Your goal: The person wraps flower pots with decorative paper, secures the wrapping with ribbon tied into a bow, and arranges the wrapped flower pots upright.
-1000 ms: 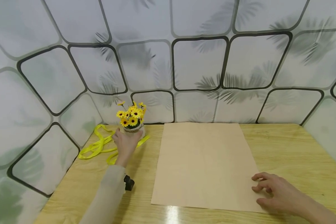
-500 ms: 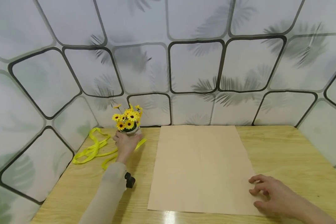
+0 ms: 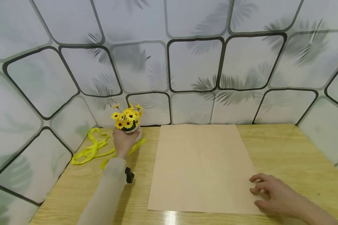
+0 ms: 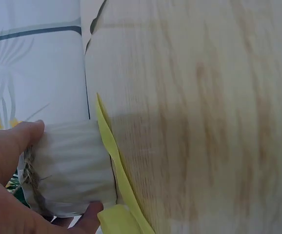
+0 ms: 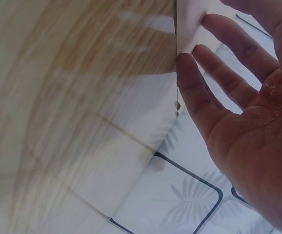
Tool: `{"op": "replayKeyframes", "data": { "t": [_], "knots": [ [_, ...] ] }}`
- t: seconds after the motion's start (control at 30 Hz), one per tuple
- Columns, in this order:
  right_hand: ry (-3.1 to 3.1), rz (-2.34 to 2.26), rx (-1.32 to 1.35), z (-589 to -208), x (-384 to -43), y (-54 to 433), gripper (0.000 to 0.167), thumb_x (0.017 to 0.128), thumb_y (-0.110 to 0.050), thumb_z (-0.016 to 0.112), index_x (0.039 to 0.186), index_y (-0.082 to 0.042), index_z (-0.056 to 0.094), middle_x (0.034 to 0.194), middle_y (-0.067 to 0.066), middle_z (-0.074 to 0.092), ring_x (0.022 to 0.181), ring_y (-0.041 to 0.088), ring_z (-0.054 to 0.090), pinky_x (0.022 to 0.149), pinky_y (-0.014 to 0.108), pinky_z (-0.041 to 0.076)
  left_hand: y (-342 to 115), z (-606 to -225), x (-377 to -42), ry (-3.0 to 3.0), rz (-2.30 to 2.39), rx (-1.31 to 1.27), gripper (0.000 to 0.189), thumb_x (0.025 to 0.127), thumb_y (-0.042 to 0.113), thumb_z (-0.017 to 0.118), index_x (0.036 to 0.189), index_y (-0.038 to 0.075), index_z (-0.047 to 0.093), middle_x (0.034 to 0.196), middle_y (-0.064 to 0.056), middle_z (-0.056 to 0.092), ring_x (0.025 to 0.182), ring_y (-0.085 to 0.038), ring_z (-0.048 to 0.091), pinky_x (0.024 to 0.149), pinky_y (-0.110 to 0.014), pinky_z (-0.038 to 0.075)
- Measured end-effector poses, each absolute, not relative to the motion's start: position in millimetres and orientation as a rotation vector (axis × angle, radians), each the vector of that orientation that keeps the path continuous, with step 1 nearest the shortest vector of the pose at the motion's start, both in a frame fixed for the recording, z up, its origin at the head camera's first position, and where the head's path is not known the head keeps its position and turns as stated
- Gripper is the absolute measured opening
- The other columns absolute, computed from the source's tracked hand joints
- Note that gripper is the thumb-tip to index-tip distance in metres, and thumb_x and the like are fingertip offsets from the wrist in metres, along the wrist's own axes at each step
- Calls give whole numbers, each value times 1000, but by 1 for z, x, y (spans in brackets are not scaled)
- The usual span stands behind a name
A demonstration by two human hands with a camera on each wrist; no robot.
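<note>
At the far left of the table, my left hand (image 3: 125,142) grips a small whitish pot (image 4: 72,165) of yellow artificial-looking flowers (image 3: 128,117). Fingers and thumb lie on opposite sides of the pot, with twine around it near the flowers. A yellow ribbon (image 4: 124,180) runs past the pot's base in the left wrist view. A large light-tan sheet of paper (image 3: 200,168) lies flat in the middle of the table. Its right edge meets my right hand (image 3: 279,195), whose fingers are loosely bent and spread, fingertips touching the paper and nothing gripped.
Loose loops of the ribbon (image 3: 95,145) lie left of the pot. Behind the wooden table (image 3: 287,150) stands a patterned fabric wall (image 3: 197,67), which also borders its left and right sides. A black device (image 3: 129,175) sits at my left wrist.
The head view has shifted slightly, moving the scene a little left in frame. Against the table, both hands, the flower pot and the paper look nearly unmoved.
</note>
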State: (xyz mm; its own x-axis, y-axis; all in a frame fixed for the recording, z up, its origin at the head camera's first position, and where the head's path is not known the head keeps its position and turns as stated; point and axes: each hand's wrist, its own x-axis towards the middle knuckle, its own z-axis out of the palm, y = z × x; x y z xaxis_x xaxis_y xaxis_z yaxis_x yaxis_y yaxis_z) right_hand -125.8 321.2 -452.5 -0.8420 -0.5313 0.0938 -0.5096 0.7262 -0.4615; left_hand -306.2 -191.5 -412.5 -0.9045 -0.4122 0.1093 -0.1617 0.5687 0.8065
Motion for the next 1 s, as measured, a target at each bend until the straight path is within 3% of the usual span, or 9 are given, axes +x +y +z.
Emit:
{"op": "replayKeyframes", "data": {
  "t": [0.33, 0.67, 0.9, 1.0],
  "knots": [
    [2886, -731, -826, -451, -126, 323, 19, 81, -24, 87, 94, -29, 74, 117, 8, 63, 95, -3, 57, 65, 21, 48, -189, -403, -297, -2606, -1327, 355, 102, 83, 30, 83, 153, -7, 19, 151, -34, 33, 140, -48, 39, 118, -61, 35],
    [2925, -726, -854, -455, -126, 320, 22, 78, -25, 88, 94, -30, 74, 117, 7, 64, 96, -6, 55, 64, 20, 47, -185, -415, -294, -2497, -1362, 394, 105, 81, 28, 85, 152, -6, 14, 146, -33, 33, 137, -50, 39, 115, -62, 36],
    [3006, -532, -816, -453, -122, 318, 20, 77, -29, 88, 93, -31, 75, 119, 4, 69, 100, 23, 68, 75, 25, 55, -183, -418, -295, -2460, -1365, 414, 99, 80, 27, 85, 147, -6, 20, 140, -32, 38, 130, -49, 45, 113, -60, 40],
    [3017, -489, -800, -452, -119, 317, 21, 78, -30, 87, 95, -27, 77, 118, 2, 70, 100, 26, 69, 77, 26, 57, -182, -418, -295, -2455, -1380, 430, 98, 80, 27, 85, 146, -6, 21, 139, -32, 40, 128, -49, 47, 111, -60, 41]
  ]
}}
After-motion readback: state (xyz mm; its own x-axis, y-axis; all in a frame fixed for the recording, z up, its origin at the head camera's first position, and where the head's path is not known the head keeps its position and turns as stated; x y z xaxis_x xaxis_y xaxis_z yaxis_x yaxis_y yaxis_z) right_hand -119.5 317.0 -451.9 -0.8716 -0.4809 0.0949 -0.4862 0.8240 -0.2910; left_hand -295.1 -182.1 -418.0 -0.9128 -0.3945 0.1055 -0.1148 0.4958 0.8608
